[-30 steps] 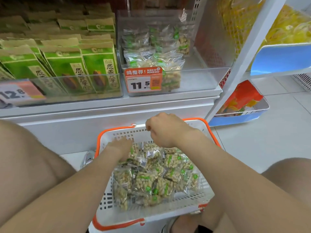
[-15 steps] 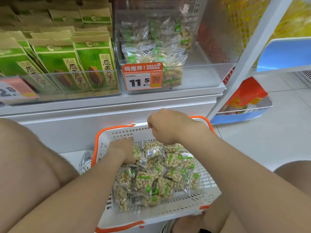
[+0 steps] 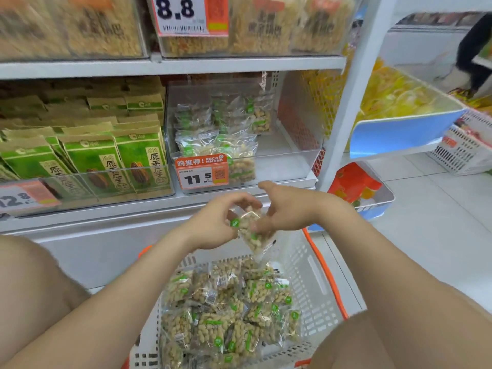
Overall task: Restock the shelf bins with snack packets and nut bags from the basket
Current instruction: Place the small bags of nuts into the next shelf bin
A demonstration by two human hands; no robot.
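Both hands have come up out of the basket (image 3: 311, 265) since half a second ago. The left hand (image 3: 213, 225) and right hand (image 3: 288, 213) now pinch one nut bag (image 3: 249, 234) between them, above the basket's far edge and just below the shelf lip (image 3: 149, 207). A heap of bags (image 3: 226, 315) lies in the basket. The clear bin (image 3: 290, 158) behind the 11.5 price tag (image 3: 201, 170) holds bags at its left, and its right half stands open.
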